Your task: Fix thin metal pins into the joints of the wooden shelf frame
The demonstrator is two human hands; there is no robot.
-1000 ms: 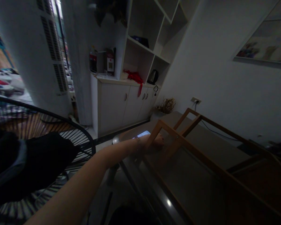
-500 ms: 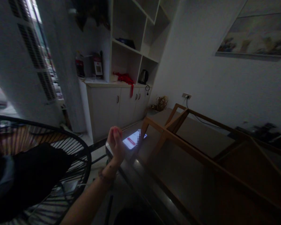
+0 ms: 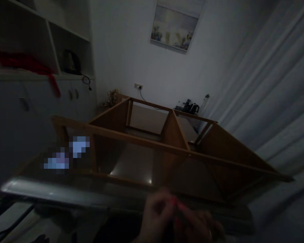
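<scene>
At the bottom of the view, in front of the table's near edge, my left hand [image 3: 155, 212] and my right hand [image 3: 199, 222] come together. Their fingers are closed, with the red-nailed fingertips meeting. Whatever they pinch, if anything, is too dark and blurred to make out. Just beyond them a brown wooden shelf frame [image 3: 139, 141] lies on its side across the dark table [image 3: 66, 194]. A lit phone [image 3: 57, 162] rests toward the table's left end, its screen masked by coarse blocks.
A white cabinet [image 3: 47, 101] with open shelves stands to the left, holding red cloth [image 3: 27, 64] and a kettle [image 3: 72, 62]. Pale curtains [image 3: 273, 77] hang on the right. A picture [image 3: 176, 25] and a socket [image 3: 138, 86] are on the far wall.
The view has swung to the right. My left hand has moved from beside the phone to the table's near edge, where my right hand has come into view against it.
</scene>
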